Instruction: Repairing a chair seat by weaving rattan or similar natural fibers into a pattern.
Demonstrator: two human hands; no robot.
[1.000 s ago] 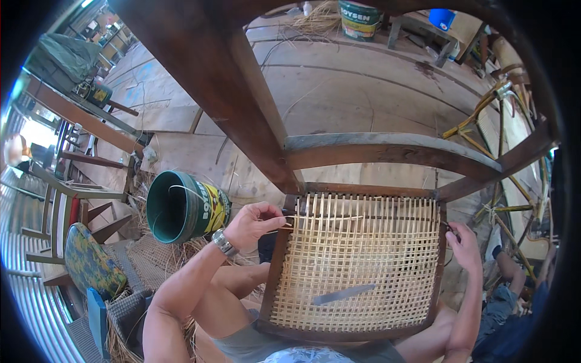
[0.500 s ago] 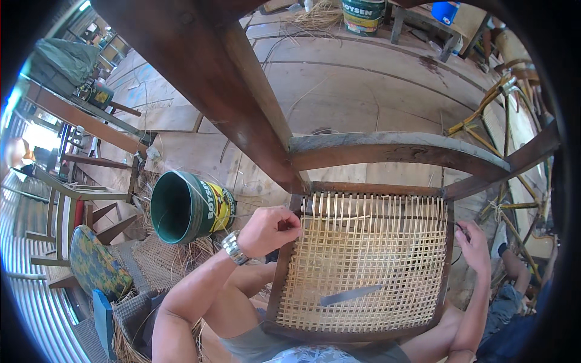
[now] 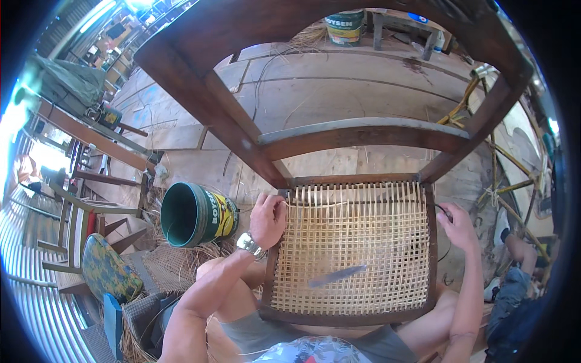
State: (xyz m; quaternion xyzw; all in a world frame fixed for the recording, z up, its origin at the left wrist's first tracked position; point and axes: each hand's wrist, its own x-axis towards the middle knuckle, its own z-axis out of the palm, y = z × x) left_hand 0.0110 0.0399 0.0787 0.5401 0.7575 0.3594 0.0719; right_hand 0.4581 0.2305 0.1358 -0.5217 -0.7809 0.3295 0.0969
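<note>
A dark wooden chair frame (image 3: 363, 136) rests across my lap, its back rising away from me. Its seat is an open weave of pale cane (image 3: 357, 242). At the far left corner of the seat, my left hand (image 3: 266, 221) has its fingers pinched on a pale cane strand (image 3: 308, 205). My right hand (image 3: 458, 227) is closed at the right rail on the end of a thin dark strip (image 3: 443, 210), which appears to run through the weave near the far rail. A flat grey blade-like piece (image 3: 338, 276) lies on the woven seat.
To the left lies a tipped green bucket (image 3: 196, 215) among loose cane scraps. Wooden chair frames (image 3: 72, 212) and a camouflage-patterned cushion (image 3: 111, 266) stand farther left. A bamboo or rattan frame (image 3: 514, 163) is at right, near another person's leg (image 3: 523, 254). Another bucket (image 3: 345, 29) stands at the back.
The view has tilted, so more of the chair back shows and the seat sits slightly lower left. Both hands stay at the two side rails, near the far end of the seat.
</note>
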